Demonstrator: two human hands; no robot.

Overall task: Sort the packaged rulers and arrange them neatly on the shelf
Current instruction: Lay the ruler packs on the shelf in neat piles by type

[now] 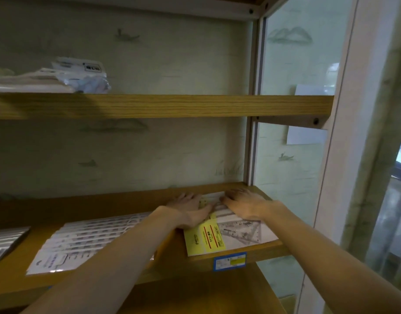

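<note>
The yellow-labelled ruler packs (226, 232) lie flat at the right end of the lower shelf (167, 261), label end toward the front edge, the far end pushed back toward the wall. Both hands sit on top of that far end: the left hand (190, 208) at the left side of the stack, the right hand (244, 203) at its right, fingers stretched out flat and pressing down, not curled round anything. That reads to me as squaring up: holding the pile from both sides so the packs line up and don't slide (the plastic sleeves look slippery).

Just to the left, a fanned row of white ruler packs (81, 239) overlaps like roof tiles, so each one shows. Further left sits a silvery packet (6, 241), cut off by the edge. On the upper shelf (163, 106) lies a blurred heap of bagged goods (58, 78).
</note>
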